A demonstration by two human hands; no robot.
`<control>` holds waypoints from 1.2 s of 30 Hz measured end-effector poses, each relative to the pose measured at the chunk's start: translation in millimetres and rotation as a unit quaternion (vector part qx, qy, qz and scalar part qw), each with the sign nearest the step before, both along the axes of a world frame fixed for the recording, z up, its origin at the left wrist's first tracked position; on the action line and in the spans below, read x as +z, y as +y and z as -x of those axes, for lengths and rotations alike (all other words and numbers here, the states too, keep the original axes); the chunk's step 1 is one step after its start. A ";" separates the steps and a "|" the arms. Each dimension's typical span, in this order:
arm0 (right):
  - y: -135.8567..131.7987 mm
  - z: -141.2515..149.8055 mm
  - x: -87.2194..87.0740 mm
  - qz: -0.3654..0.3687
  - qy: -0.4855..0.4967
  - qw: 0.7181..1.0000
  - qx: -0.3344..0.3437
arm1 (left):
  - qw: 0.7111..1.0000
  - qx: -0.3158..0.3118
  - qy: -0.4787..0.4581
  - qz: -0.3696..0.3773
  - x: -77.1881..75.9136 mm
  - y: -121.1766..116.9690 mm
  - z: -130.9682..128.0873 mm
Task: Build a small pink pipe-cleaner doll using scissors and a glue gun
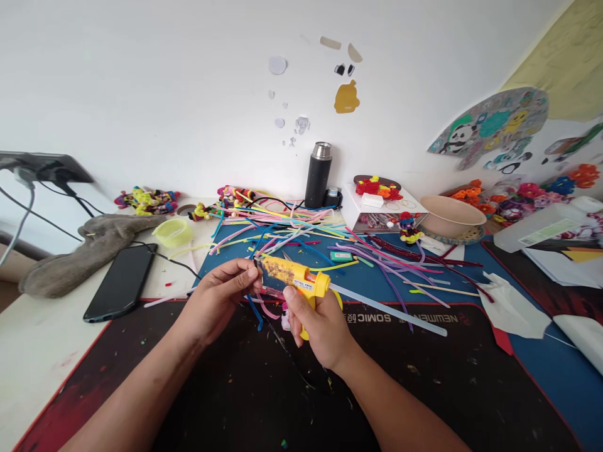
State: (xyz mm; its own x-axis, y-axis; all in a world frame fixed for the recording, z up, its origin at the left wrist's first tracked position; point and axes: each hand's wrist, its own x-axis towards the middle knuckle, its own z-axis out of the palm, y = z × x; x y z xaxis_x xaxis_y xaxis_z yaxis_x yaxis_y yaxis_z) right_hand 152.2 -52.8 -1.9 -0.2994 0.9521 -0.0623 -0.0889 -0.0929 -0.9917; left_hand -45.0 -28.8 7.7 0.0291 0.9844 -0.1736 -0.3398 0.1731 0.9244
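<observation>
My right hand is wrapped round a yellow hot glue gun with brown stains on its barrel. A long translucent glue stick juts out of its back end towards the right. The nozzle points left, at the fingertips of my left hand. That hand is closed in a pinch on something small and dark, too hidden to name. A pink and white piece shows beside my right fingers; what bears it cannot be made out. A thin black cord runs below the gun over the dark desk mat.
Many coloured pipe cleaners lie behind my hands. A phone and a yellow-green plastic cup are at left. Further back stand a black thermos, a white box and a beige bowl. A plastic bottle lies at right.
</observation>
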 end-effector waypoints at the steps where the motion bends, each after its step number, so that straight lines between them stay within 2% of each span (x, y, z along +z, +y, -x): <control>1: -0.1 0.1 0.4 0.001 0.000 1.000 0.000 | 1.000 -0.002 0.000 -0.001 -0.1 0.1 -0.1; 36: 0.3 -2.1 0.6 -0.004 -0.002 1.000 0.015 | 1.000 -0.004 -0.013 -0.017 -4.1 1.3 3.2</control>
